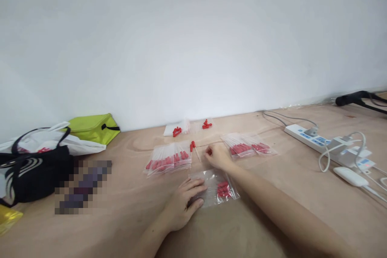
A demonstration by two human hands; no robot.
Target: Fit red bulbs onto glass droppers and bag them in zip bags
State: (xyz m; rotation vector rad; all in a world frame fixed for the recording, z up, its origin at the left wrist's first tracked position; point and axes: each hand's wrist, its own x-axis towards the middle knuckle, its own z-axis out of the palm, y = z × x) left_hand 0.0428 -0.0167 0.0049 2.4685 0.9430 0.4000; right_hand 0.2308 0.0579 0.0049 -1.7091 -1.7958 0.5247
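My left hand (185, 201) lies with fingers spread on the left edge of a clear bag (211, 185), which holds thin sticks with red ends at its right. My right hand (217, 155) is above that bag, its fingers curled; whatever they hold, if anything, is hidden. Just left of it, a few loose red-ended sticks (192, 146) lie on the table. Filled bags (169, 159) overlap in a row to the left, and more filled bags (248, 146) overlap to the right.
Near the wall lie a bag with red pieces (177, 131) and another red pile (207, 124). A white power strip (317, 142) with plugs and cables is at right. A green bag (93, 127) and a black bag (39, 173) stand at left on the wooden table (127, 225).
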